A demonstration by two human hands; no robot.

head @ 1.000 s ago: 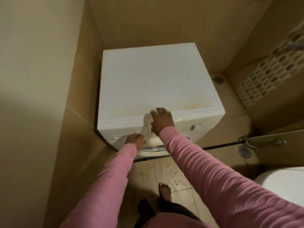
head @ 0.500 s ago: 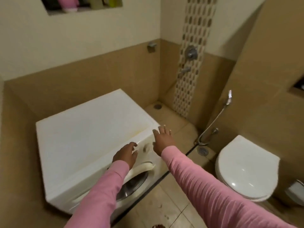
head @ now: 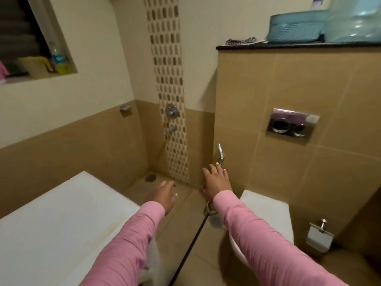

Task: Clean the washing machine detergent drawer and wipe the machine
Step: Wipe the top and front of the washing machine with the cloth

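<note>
Matt white washing machine top [head: 61, 213], glossy tan wall tiles [head: 309, 83], shiny metal flush plate [head: 292, 126], woven teal basket [head: 296, 27].

Tan tiled walls [head: 309, 89], mosaic strip [head: 169, 79], white toilet [head: 268, 213], flush plate [head: 292, 125], window niche [head: 37, 38]

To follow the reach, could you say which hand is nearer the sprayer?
Right. The right hand is just below the sprayer, nearly touching it; the left hand is lower and farther left.

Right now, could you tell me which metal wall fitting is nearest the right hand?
The hand sprayer, hanging just above the right hand; the shower knob, tap and flush plate are all higher up and farther away.
</note>
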